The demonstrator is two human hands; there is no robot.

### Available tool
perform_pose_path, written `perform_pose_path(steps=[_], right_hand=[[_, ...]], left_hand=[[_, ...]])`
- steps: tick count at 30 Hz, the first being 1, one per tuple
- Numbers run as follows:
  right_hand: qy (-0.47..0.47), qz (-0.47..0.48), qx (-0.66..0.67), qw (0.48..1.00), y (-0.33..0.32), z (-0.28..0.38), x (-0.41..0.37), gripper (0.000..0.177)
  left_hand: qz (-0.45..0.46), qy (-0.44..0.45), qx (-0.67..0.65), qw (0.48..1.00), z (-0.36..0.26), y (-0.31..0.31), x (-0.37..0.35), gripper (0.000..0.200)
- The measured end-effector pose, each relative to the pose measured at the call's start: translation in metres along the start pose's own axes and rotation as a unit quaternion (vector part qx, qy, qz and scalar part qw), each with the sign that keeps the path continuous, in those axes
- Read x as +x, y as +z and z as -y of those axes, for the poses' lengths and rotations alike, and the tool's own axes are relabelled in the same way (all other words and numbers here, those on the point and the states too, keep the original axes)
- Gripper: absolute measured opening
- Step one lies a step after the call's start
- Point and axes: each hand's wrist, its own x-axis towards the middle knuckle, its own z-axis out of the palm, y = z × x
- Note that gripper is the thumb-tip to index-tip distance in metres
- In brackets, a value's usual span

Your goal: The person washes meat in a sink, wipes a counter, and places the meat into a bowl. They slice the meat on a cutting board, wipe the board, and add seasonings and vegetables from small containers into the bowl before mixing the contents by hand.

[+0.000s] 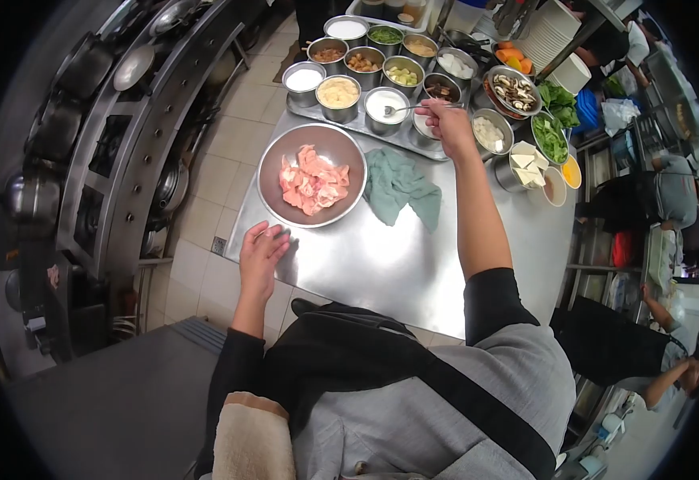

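My right hand is closed on the handle of a metal spoon. The spoon's bowl rests over a metal container of white powder on the tray. My left hand, fingers apart and slightly curled, hovers just below a large metal bowl and holds nothing. Pieces of raw pink meat lie in that bowl. Right of the bowl, a crumpled green cloth lies on the steel table.
Several metal containers of ingredients stand on a tray at the table's far side. Tofu pieces and leafy greens are at the right. A stove runs along the left. Other people work at the right edge.
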Motion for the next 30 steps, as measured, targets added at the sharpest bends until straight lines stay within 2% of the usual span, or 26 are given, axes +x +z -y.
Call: perform_pose_path(steps=[4,10,14,23,26,30], right_hand=[[0.007,0.013,0.037,0.999,0.0,-0.006,0.002,0.028],[0.013,0.014,0.031,0.999,-0.003,-0.006,-0.001,0.028],[0.013,0.015,0.047,0.999,-0.001,-0.005,-0.005,0.027],[0.028,0.042,0.158,0.986,-0.015,0.005,-0.011,0.029],[0.03,0.078,0.153,0.985,-0.002,0.018,-0.027,0.029],[0.025,0.148,0.094,0.984,0.047,0.033,-0.059,0.025]], left_hand=[[-0.035,0.025,-0.031,0.999,0.001,-0.026,-0.019,0.041],[-0.12,0.02,-0.063,0.991,0.018,-0.066,-0.041,0.045],[-0.144,0.02,-0.075,0.987,0.031,-0.087,-0.052,0.049],[-0.205,0.039,-0.113,0.971,0.047,-0.114,-0.064,0.054],[-0.22,0.042,-0.128,0.966,0.051,-0.121,-0.068,0.055],[-0.188,0.057,-0.117,0.974,0.056,-0.124,-0.066,0.055]])
